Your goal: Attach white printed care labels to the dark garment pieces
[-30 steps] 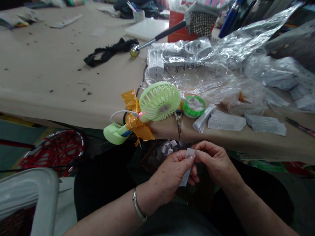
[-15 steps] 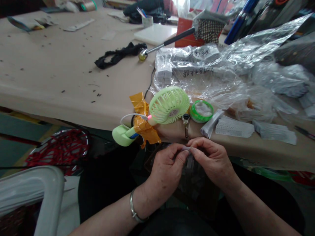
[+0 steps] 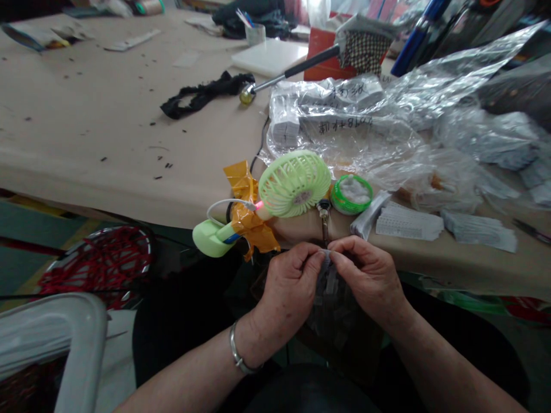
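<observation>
Both of my hands meet just off the table's front edge. My left hand (image 3: 295, 281), a silver bangle on its wrist, pinches a small whitish label-like strip (image 3: 326, 258) between thumb and forefinger. My right hand (image 3: 365, 272) pinches the same strip from the other side. The fingertips partly hide it. Right beyond the fingertips a thin metal rod fixture (image 3: 324, 221) juts from the table edge. Below the hands lie several pale pieces (image 3: 333, 310) in a dark, dim area. Stacks of printed white labels (image 3: 408, 221) rest on the table to the right.
A green fan (image 3: 295, 183) is taped to the table edge. Beside it stands a green-rimmed tub (image 3: 352, 194) of white stuff. Behind are plastic-wrapped bundles (image 3: 327, 123), a black cloth (image 3: 202, 97) and a long-handled tool (image 3: 288, 73). A white chair (image 3: 86, 321) stands at left.
My hands have risen slightly toward the rod at the table edge, still pinching the strip. More of the strip shows below the fingertips. The whole view has shifted a little.
</observation>
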Available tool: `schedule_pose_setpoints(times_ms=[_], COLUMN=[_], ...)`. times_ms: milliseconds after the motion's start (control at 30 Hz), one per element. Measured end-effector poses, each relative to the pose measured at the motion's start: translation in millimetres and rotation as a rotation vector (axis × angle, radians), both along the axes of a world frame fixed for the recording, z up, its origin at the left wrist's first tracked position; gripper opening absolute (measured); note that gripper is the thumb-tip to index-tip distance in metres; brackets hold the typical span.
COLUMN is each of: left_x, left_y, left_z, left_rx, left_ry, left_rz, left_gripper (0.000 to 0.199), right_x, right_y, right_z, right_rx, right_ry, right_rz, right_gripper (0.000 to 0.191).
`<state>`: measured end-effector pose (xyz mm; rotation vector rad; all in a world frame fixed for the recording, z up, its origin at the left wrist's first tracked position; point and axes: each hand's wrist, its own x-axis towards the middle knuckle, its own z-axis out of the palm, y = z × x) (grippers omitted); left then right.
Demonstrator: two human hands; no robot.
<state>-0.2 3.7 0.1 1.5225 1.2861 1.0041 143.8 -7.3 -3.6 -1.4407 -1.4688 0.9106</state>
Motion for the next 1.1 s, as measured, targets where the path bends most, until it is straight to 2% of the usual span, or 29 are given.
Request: schedule_pose_setpoints(times_ms=[233,467,633,767,900,1000,1100], left_x=[0.7,2.9,-1.3,-4.9,-4.1,-4.0,-5.4], left_y=[2.3,5.4,-2.8,-8.5,-6.3,-5.6,-8.0], left_z=[-1.5,0.6,1.2,-4.5,-21.0,-31.1,-34.6], left_rx=[-0.002,-0.005,-0.027,-0.076,-0.119,-0.133,-0.167], left_ry=[0.001,-0.002,-0.033,-0.034,-0.064,-0.013,0.019], left_rz=[0.011,0.029,-0.017,-0.042,-0.076,-0.061,-0.062], left_gripper=[0.014,0.014,0.016,0.018,0.019,0.025,0.023], right_x=[-2.1,-2.8,1.8,14.7,33.2,41.9,45.8], right_y=[1.9,1.1,-13.3,-16.7,9.1,34.8,47.8], right_z=[2.0,-3.7,2.7,23.2,38.7,40.5,37.1], right_rx=[0.078,0.11,0.128,0.318,0.604,0.631,0.564], right_ry=[-0.074,-0.044,-0.08,-0.294,-0.609,-0.885,-1.004], right_rz=[-0.026,-0.061,0.021,0.098,0.047,-0.036,-0.064], right_gripper=[0.007,0.007,0.007,0.008,0.014,0.023,0.023])
